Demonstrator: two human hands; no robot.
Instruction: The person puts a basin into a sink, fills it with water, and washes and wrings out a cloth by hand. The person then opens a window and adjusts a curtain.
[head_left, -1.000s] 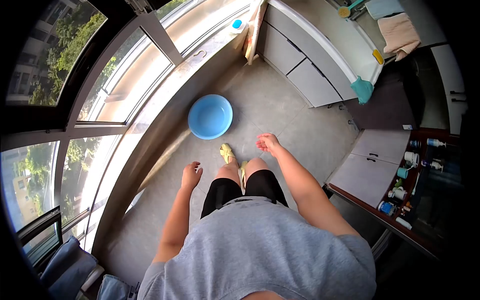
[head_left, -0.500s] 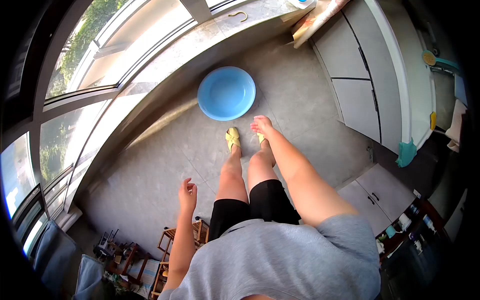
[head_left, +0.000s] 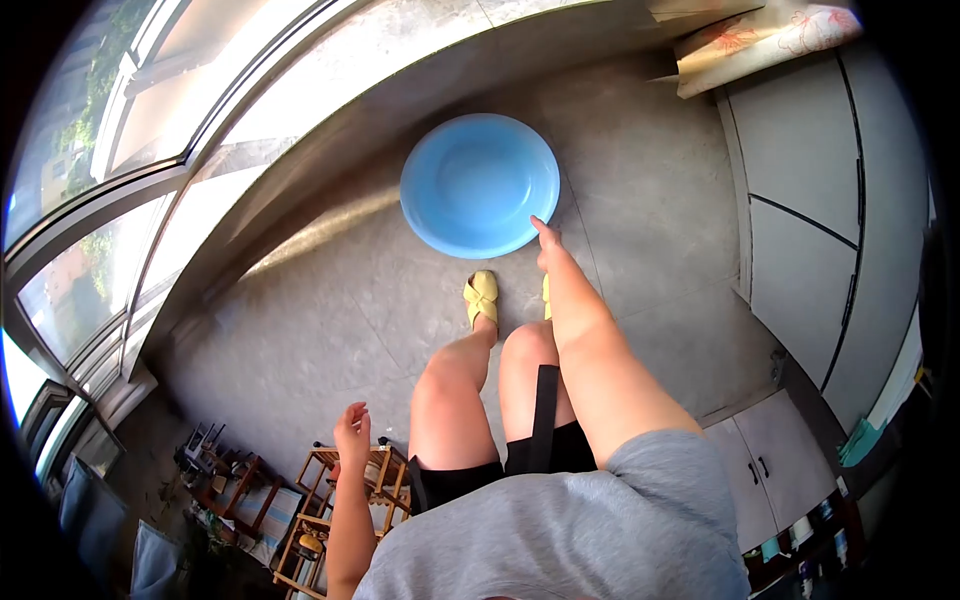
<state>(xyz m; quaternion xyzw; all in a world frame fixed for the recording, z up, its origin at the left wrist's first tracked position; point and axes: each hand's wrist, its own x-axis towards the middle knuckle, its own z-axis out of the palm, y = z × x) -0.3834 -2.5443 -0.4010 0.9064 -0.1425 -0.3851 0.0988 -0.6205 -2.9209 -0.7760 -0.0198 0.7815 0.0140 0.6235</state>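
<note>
A round light-blue basin (head_left: 470,180) sits on the grey tiled floor in front of my feet. My right hand (head_left: 545,243) reaches out to its near right rim with the fingers stretched. The fingertips overlap the rim in view, and I cannot tell whether they touch it. Nothing shows in that hand. Low at my left side, my left hand (head_left: 352,435) hangs in the air with loosely bent fingers and holds nothing. Yellow slippers (head_left: 481,297) are on my feet just short of the basin; my right arm partly hides one. A black strap (head_left: 543,418) lies over my thigh.
Windows with a pale sill (head_left: 310,85) curve along the left and top. Grey cabinets (head_left: 800,200) stand at right, beside a patterned cloth (head_left: 765,45). A wooden rack (head_left: 310,540) is close to my left arm, and smaller cabinet doors (head_left: 765,470) are at lower right.
My body has bent forward, so the basin looks larger and nearer. My right hand has moved from above my foot to the basin's rim. The left hand is lower in view.
</note>
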